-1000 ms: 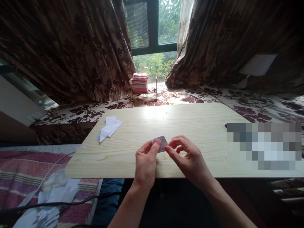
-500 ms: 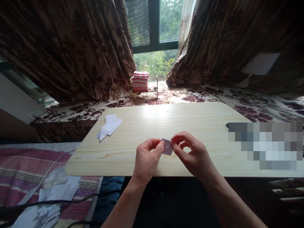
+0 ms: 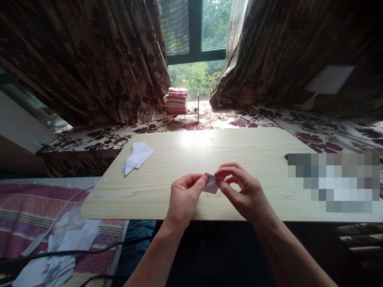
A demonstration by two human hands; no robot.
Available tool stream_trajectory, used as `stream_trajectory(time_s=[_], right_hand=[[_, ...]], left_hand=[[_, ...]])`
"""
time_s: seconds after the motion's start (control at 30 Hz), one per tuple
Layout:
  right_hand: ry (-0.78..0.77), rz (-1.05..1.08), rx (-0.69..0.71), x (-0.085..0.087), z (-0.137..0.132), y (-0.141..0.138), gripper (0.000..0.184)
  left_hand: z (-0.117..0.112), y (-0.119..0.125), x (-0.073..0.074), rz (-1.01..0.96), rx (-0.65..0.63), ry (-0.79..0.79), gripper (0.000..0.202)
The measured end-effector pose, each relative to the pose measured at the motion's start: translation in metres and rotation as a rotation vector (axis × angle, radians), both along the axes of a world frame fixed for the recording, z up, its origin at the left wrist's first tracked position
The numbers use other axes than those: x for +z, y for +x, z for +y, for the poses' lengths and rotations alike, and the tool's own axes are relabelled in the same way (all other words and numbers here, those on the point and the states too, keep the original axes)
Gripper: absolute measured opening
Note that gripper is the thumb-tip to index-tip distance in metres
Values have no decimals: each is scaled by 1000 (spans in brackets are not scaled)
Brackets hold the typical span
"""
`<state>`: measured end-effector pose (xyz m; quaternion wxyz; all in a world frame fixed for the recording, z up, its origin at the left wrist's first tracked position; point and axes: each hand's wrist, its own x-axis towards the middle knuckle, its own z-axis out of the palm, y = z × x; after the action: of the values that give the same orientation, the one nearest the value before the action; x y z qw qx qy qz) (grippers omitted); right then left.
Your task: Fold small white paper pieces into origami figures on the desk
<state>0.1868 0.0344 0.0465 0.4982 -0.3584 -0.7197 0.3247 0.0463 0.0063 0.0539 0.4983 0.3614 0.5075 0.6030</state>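
Note:
Between my two hands, above the near part of the pale wooden table [image 3: 167, 159], is a small folded piece of paper [image 3: 212, 186], greyish white with a pointed lower edge. My left hand [image 3: 186, 198] pinches its left side between thumb and fingers. At its upper right corner, my right hand [image 3: 241, 189] grips the edge with thumb and fingertips. My fingertips cover part of the paper's upper edge and sides.
Cut white paper pieces [image 3: 138, 156] lie at the table's left, with tiny scraps nearby. More paper [image 3: 64, 247] and black cables [image 3: 101, 250] are on the striped bedding. Folded pink-striped cloths [image 3: 176, 101] sit on a small rack by the window. A blurred area covers the table's right.
The folded paper has tilted slightly between my fingers, and my right fingertips have shifted a little along its upper right edge. Both hands keep their pinch.

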Motion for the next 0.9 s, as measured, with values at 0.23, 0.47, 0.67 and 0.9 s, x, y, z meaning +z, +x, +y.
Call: stream_trajectory(time_s=[0.23,0.47,0.67,0.9], right_hand=[[9,-8,1,-1,-1,-3,13],[32,-37,-15,-1,-2,-4,11],[32,-53,-27,-2,-2,-4,6],[140,-119,-99,-2,-4,-5,5]], left_hand=[[-1,2,-1,-22,2,-3,14],[-2,1,-2,-21,8,18,13],[0,-3,1,25,-42,15,12],[4,-6,5,155,-83,-1,13]])
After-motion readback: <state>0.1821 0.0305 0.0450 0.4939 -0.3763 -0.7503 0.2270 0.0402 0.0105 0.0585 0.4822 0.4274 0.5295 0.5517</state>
